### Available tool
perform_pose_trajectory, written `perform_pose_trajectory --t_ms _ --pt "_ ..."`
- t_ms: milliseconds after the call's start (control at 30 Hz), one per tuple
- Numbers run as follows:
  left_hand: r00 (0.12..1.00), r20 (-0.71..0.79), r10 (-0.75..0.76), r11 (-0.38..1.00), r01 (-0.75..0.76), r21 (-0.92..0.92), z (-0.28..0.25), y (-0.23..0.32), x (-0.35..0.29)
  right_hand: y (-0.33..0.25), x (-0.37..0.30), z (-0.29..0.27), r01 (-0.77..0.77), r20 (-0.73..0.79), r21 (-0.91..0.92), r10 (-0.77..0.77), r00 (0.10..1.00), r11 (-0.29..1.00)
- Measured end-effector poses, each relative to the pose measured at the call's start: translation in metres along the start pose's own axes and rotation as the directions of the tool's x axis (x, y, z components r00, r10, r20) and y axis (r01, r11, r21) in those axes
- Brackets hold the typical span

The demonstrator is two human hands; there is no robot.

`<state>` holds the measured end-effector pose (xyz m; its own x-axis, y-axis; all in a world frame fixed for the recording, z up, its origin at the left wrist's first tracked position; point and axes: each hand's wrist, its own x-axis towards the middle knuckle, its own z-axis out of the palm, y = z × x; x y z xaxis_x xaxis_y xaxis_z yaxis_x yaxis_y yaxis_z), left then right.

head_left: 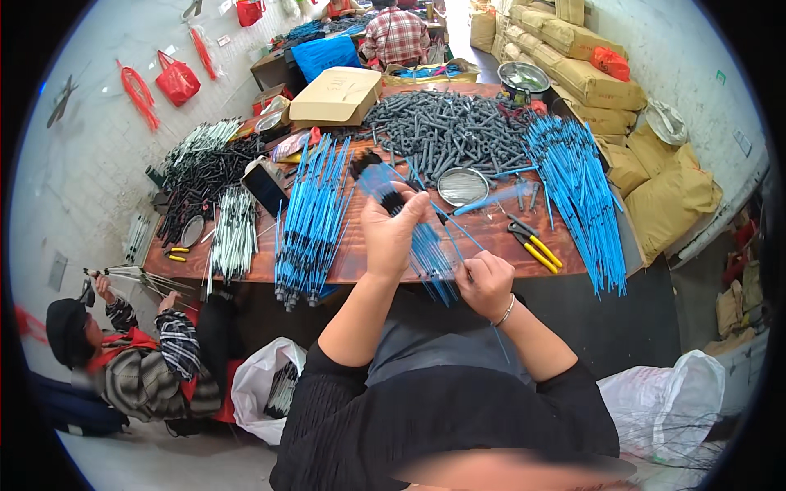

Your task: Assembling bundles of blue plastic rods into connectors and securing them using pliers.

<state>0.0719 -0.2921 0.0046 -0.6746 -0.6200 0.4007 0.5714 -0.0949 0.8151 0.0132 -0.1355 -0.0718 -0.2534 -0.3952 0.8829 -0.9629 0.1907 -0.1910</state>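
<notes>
Hands: left hand (pixel 391 233) curled round the upper part of a bundle (pixel 430 254), thumb uppermost; right hand (pixel 487 284) drawn in tight, thumb against fingers, seemingly pinching a thin blue rod (pixel 463 232), though blur hides the exact contact.

Bundle: in front of the chest over the table's near edge, long axis slanting from dark tips at far left to blue ends at near right.

Nearer hand: left, being on the bundle itself; the right is just beside its lower end, to the right and closer to the body.

Pose: left forearm reaches up and inward from the lower left, fingers away from the body; right forearm comes in from the lower right, angled leftward, knuckles up.

Near table (pixel 354 245): yellow-handled pliers (pixel 540 250) right of the right hand; blue rods in a left pile (pixel 315 213) and a right pile (pixel 573 196), both overhanging the edge.

Mid-table: round dish (pixel 463 187) beyond the hands, near a heap of grey tubes (pixel 450 131).

Far: carton (pixel 336 96) left of the heap; beyond, a person in a checked shirt (pixel 397 34).
</notes>
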Motion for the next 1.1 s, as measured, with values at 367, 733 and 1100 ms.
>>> perform_pose_trajectory --t_ms 367,733,1100 --pt "1.0 0.021 0.018 0.98 -0.022 0.197 0.001 0.027 -0.037 -0.007 -0.017 0.001 0.015 0.005 -0.042 -0.015 1.0 0.999" --pt "0.985 0.115 -0.128 0.887 0.062 0.457 -0.017 0.029 -0.055 0.017 -0.038 -0.051 -0.159 0.021 0.456 0.168 0.986 0.876" --pt "0.954 0.185 -0.234 0.972 0.237 0.008 0.002 0.036 -0.047 0.009 -0.004 -0.027 -0.103 -0.037 0.436 0.132 0.991 0.894"
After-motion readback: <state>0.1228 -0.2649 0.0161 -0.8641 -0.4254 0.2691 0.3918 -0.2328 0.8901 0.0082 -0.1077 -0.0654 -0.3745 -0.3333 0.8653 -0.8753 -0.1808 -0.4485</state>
